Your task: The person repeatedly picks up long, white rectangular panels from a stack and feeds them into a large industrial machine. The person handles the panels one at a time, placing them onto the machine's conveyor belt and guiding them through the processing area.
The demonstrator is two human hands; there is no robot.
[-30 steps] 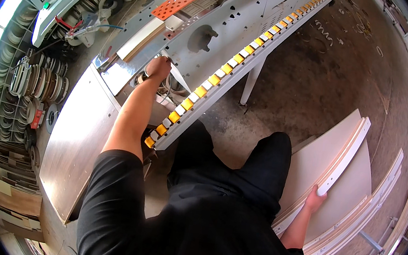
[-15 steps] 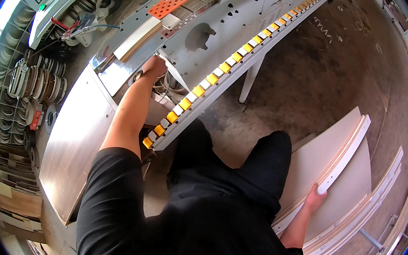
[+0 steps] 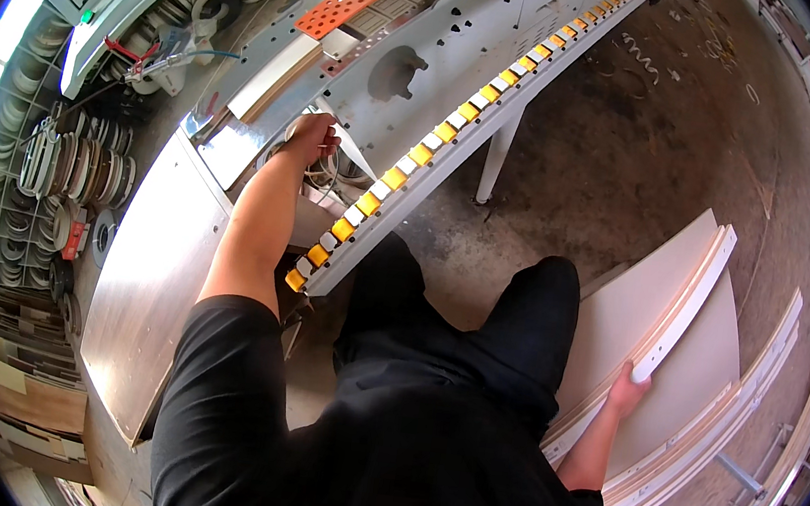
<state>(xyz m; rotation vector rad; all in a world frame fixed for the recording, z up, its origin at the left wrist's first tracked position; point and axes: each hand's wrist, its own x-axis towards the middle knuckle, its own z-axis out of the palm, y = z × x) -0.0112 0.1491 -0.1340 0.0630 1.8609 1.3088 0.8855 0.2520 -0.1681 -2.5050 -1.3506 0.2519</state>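
One long grey machine point(image 3: 461, 65) runs diagonally across the upper middle. To its lower left is a brown wood-grain board point(image 3: 158, 275). On the right, near the knee of a person dressed in black, pale boards point(image 3: 635, 294) with white edges sit close together above the concrete floor point(image 3: 627, 148). Yellow and white rollers point(image 3: 420, 155) line the machine's near side. The person's right hand point(image 3: 624, 390) holds one board's white edge, fingers closed around it. The left hand point(image 3: 311, 138) is beside the machine's near end, fingers curled; whether they pinch anything cannot be told.
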